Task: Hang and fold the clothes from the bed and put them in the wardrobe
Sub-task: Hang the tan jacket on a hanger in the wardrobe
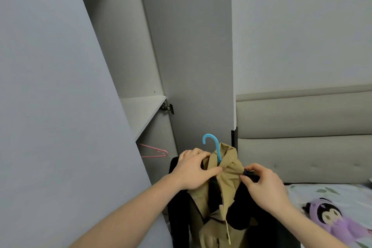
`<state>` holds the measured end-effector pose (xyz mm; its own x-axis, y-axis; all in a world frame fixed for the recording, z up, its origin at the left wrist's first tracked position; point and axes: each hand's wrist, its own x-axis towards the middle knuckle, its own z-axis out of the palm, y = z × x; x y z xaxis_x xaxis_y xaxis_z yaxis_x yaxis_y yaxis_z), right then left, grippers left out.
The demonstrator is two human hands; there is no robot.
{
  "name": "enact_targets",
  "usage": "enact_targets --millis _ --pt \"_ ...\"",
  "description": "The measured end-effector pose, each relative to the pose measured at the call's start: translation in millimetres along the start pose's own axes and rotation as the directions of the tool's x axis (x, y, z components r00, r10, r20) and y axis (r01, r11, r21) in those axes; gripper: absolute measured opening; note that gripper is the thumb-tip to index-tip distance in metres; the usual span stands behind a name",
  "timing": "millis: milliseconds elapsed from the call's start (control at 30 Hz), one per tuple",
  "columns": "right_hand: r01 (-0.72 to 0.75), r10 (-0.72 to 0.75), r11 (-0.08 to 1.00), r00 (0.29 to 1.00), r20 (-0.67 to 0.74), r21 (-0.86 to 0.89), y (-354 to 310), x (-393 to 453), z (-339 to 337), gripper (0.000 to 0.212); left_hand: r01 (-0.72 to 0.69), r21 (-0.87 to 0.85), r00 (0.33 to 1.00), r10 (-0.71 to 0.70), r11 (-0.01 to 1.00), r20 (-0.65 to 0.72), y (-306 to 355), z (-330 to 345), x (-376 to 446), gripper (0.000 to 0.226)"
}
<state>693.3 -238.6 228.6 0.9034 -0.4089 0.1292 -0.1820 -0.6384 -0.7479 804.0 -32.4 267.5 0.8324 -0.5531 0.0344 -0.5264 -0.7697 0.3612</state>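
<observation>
Jacket (223, 183), tan with black sleeves, hung on blue hanger (216, 150), held up just right of open wardrobe (141, 62). Left hand (194, 169): fingers curled over left collar, thumb pressed to fabric below hook. Right hand (261, 183): fingertips pinching black shoulder edge at right of collar. Pink hanger (154, 152) inside wardrobe, under shelf (141, 112). Bed (332, 193) with floral sheet right of wardrobe, padded headboard (302, 131) behind; purple plush toy (330, 219) lying on sheet.

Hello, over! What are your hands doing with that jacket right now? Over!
Both grips on tan jacket: left hand at collar, right hand at shoulder. Blue hanger inside. Wardrobe open, nothing blocking.
</observation>
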Motion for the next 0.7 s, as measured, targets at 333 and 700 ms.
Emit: enact_targets --millis 333,700 --pt "-0.001 -0.005 0.999 0.99 0.144 0.04 3 44 47 0.006 0.191 0.17 0.943 -0.132 0.967 -0.307 -64 -118 119 0.037" --pt "0.068 -0.13 0.978 0.938 0.321 0.196 -32 106 148 0.005 0.577 0.247 0.816 -0.55 0.778 -0.176 -140 -143 167 0.049"
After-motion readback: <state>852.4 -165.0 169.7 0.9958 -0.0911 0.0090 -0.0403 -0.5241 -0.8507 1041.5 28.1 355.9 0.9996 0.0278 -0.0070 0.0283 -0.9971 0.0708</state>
